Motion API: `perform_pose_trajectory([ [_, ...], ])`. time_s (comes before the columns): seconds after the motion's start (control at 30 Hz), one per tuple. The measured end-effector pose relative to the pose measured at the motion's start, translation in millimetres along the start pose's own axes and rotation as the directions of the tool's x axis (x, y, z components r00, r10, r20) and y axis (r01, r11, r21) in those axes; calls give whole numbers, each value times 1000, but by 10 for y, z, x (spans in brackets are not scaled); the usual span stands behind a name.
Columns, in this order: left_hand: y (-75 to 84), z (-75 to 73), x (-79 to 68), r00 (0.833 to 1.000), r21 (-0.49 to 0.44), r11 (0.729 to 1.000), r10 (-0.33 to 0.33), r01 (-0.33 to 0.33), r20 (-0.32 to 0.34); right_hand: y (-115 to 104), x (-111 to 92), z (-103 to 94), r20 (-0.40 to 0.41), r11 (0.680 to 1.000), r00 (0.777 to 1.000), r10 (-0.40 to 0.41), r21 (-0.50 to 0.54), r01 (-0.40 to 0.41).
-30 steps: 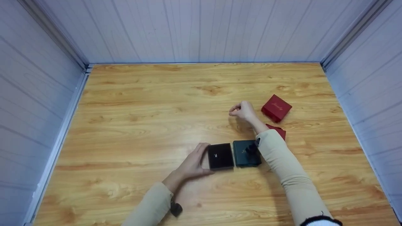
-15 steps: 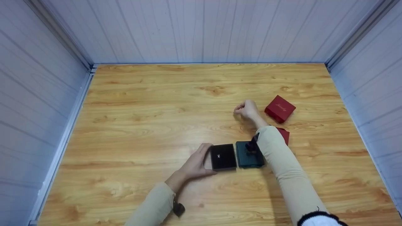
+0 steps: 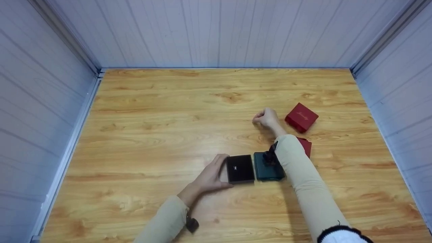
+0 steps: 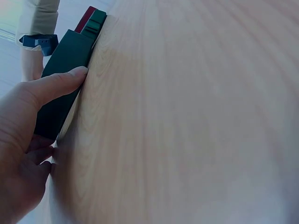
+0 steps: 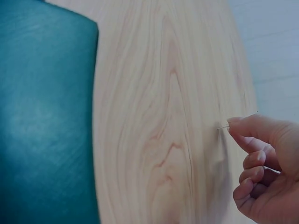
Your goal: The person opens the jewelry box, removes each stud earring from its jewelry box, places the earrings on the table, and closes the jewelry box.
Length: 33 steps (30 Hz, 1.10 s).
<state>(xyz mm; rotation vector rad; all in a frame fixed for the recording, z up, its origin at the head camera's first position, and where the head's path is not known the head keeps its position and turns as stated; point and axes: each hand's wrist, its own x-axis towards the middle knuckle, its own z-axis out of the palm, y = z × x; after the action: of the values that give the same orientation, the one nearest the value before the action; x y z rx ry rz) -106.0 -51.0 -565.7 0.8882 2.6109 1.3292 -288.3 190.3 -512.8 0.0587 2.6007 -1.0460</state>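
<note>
My left hand (image 3: 207,177) holds the near-left side of a small square jewelry box base (image 3: 243,172), thumb and fingers on opposite sides. Its inside is black with a tiny silvery piece (image 3: 235,167); its outside looks dark green (image 4: 70,51) in the left wrist view. Beyond it, my right hand (image 3: 269,118) is low over the table, thumb and forefinger pinching a tiny thin metal piece (image 5: 224,127). The other right fingers are curled. A green square box part (image 3: 268,173) lies beside the base, partly hidden under my right wrist camera and sleeve.
A red box (image 3: 301,117) with gold lettering stands right of my right hand. Another red piece (image 3: 306,147) lies nearer, partly behind my right sleeve. The wood-grain table (image 3: 152,111) is enclosed by pale panel walls (image 3: 219,33) at the back and sides.
The head view has shifted slightly. My right hand has drawn a little to the right, its fingers closer together. My left hand keeps its place on the box base.
</note>
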Motion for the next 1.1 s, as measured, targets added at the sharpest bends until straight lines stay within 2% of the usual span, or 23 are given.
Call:
perform_pose_trajectory([
  [0.13, 1, -3, 2, 1000, 9, 1000, -8, 8, 5, 2, 22, 8, -6, 999, 999, 37, 10, -37],
  [0.4, 1, 10, 3, 1000, 12, 1000, -2, 2, -4, 3, 64, 26, -33, 999, 998, 45, -22, -46],
  [0.67, -9, 18, 1, 1000, 9, 1000, -2, 3, -9, 10, 81, 23, -75, 998, 997, 11, -54, -15],
  [1.1, -2, 4, 5, 1000, -4, 1000, -21, 21, 7, 6, 80, -25, -75, 998, 997, -18, -63, 14],
])
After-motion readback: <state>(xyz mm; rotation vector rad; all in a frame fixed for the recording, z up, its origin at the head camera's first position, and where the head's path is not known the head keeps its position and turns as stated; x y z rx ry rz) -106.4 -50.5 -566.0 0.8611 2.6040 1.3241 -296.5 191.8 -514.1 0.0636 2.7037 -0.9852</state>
